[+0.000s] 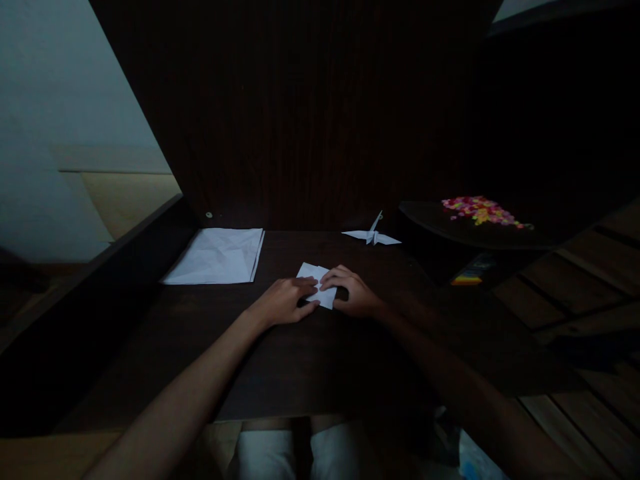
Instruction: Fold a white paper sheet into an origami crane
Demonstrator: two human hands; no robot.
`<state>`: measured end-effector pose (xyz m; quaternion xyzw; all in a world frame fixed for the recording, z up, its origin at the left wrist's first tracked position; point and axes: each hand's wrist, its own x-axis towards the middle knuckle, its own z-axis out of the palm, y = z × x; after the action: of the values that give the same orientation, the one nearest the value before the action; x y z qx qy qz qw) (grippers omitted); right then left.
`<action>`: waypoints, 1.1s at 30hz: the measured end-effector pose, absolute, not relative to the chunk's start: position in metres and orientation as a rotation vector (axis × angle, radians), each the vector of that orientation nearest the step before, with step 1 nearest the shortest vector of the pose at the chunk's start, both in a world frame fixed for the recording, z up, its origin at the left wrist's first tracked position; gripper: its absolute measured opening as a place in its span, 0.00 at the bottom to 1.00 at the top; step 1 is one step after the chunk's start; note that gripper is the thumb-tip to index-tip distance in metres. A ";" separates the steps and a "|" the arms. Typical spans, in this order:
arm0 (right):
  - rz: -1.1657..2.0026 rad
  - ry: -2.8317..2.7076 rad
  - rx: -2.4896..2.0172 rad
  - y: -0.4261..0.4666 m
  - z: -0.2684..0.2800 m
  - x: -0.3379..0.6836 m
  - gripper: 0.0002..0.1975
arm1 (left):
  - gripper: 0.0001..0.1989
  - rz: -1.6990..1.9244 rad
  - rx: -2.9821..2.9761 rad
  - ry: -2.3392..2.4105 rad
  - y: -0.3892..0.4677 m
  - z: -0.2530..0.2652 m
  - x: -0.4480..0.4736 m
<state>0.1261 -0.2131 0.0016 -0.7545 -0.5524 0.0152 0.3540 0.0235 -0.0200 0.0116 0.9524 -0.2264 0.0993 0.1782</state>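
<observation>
A small folded piece of white paper lies on the dark wooden desk, set at an angle, with creases and layers hard to make out in the dim light. My left hand holds its left side, the fingers pressed onto the paper and the thumb along its near edge. From the right, my right hand grips the paper with bent fingers on top and the thumb at its right edge. The fingertips of both hands nearly meet over its middle. Beyond my right hand stands a white origami crane with spread wings.
A stack of white paper sheets lies at the desk's left, beside a raised dark side board. A dark upright panel closes the back. On the right, a curved shelf carries a pile of small colourful pieces.
</observation>
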 end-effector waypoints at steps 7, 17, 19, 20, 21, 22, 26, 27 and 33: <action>0.075 -1.514 -1.986 -0.215 0.007 0.127 0.20 | 0.18 0.262 2.692 -0.657 -0.019 0.012 0.024; -0.012 -1.489 -1.968 -0.213 0.003 0.127 0.13 | 0.16 0.282 2.694 -0.618 -0.020 0.009 0.028; -0.062 -1.479 -1.947 -0.211 0.001 0.127 0.09 | 0.16 0.295 2.701 -0.594 -0.020 0.009 0.027; -0.082 -1.477 -1.933 -0.210 0.001 0.127 0.09 | 0.16 0.301 2.706 -0.585 -0.020 0.009 0.027; -0.100 -1.474 -1.922 -0.209 0.000 0.127 0.08 | 0.16 0.308 2.711 -0.578 -0.019 0.009 0.027; -0.121 -1.469 -1.917 -0.209 -0.001 0.127 0.08 | 0.15 0.317 2.717 -0.572 -0.019 0.009 0.027; -0.247 -1.416 -1.900 -0.207 -0.002 0.124 0.08 | 0.13 0.368 2.712 -0.530 -0.019 0.007 0.026; -0.292 -1.384 -1.878 -0.206 -0.001 0.122 0.07 | 0.13 0.385 2.682 -0.512 -0.020 0.008 0.026; -0.569 -1.082 -1.824 -0.207 0.007 0.113 0.19 | 0.12 0.512 2.326 -0.252 -0.023 0.015 0.026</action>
<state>0.1131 -0.2067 0.0074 -0.7395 -0.4388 -0.2306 0.4555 0.0260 -0.0229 0.0152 0.9043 -0.0980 0.1990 0.3648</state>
